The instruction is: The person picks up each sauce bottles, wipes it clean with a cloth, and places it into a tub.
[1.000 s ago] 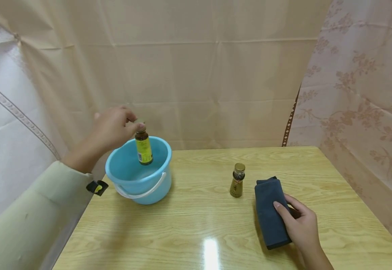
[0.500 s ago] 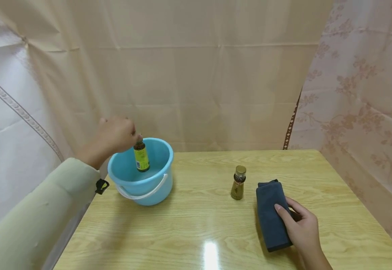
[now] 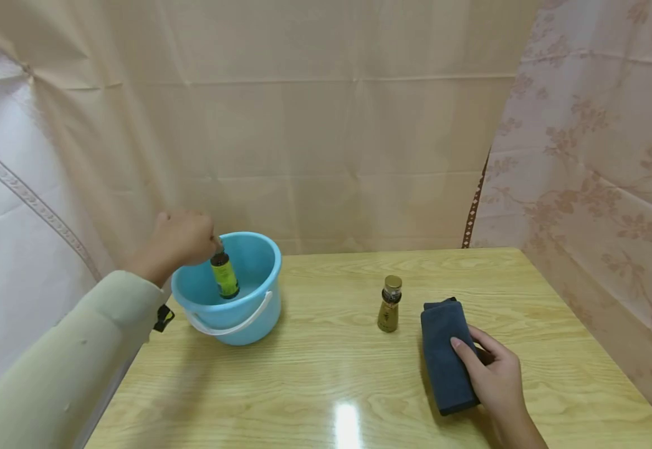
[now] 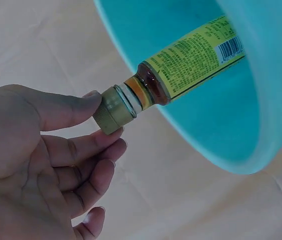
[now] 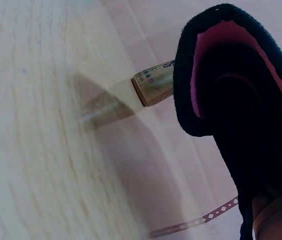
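Left hand: thumb and fingers pinching gold cap of brown glass bottle with yellow-green label, lowered deeper into round light-blue plastic bucket than 0.5 s ago | Right hand: fingers curled over folded dark-blue cloth on wooden table, unchanged | Small gold-capped brown bottle: upright, just beside cloth

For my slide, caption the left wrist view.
Left hand pinches a bottle by its cap, inside a blue bucket.
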Tool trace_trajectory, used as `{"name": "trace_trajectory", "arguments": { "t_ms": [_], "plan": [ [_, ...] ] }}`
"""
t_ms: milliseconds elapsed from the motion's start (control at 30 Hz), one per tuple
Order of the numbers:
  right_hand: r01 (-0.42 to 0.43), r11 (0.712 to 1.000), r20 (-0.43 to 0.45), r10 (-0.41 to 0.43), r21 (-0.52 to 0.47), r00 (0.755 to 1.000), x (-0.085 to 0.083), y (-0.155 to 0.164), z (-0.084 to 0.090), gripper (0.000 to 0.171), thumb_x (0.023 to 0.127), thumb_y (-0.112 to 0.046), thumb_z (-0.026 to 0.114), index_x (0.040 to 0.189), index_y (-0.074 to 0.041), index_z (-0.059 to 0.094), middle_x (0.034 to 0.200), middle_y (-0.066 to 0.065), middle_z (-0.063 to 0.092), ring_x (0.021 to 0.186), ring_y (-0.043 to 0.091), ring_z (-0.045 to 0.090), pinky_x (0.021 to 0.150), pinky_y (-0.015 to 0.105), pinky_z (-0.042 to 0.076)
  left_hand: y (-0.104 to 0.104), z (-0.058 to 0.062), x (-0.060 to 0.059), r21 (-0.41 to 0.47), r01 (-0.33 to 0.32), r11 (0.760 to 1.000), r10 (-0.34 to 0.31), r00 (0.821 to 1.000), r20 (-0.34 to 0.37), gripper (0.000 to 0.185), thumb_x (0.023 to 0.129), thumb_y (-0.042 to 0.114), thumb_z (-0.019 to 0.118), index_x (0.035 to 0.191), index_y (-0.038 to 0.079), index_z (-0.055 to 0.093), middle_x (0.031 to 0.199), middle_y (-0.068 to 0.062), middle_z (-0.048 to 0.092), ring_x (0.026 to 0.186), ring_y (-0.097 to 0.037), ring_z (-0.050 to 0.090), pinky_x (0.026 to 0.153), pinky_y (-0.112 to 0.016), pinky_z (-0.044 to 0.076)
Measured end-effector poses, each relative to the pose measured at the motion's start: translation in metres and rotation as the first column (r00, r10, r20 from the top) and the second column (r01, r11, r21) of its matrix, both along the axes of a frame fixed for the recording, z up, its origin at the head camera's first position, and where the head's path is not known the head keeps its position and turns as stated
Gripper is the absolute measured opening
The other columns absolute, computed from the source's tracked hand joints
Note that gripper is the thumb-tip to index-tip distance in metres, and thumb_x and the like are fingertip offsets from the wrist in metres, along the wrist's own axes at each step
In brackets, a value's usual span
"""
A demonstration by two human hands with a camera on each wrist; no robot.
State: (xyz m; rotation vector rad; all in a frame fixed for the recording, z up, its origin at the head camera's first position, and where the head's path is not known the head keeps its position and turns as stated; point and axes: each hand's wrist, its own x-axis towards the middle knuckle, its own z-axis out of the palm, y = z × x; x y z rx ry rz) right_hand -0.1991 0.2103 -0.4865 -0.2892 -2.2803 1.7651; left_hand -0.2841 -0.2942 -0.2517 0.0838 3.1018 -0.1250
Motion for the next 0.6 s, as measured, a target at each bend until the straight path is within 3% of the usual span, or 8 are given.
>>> {"name": "trace_trajectory", "arguments": {
  "t_ms": [200,600],
  "plan": [
    [-0.011,1.0,-0.007,0.011,0.011,1.0,-0.002,0.0,-0.002,0.05,0.094,-0.034,0.078,0.137,-0.012,0.068,0.117,-0.016,0.069,0.087,0.002,0.074,0.065,0.031,0.062,-0.003,-0.009,-0.003,-0.033,-0.028,0.999,0.03,0.999,0.044,0.026,0.097,0.03,0.065,0.078,0.013,0.065,0.083,-0.008,0.061,0.086,-0.032,0.053,0.08,-0.053,0.04],
    [-0.017,0.998,-0.009,0.017,0.056,1.0,-0.002,0.002,-0.003,0.05,0.094,-0.035,0.078,0.137,-0.011,0.068,0.125,-0.005,0.069,0.088,-0.001,0.073,0.066,0.029,0.061,-0.012,-0.037,-0.01,-0.01,-0.039,0.999,0.039,0.998,0.049,0.02,0.095,0.027,0.066,0.088,0.009,0.067,0.087,-0.01,0.06,0.087,-0.034,0.052,0.078,-0.052,0.039]
  ]
}}
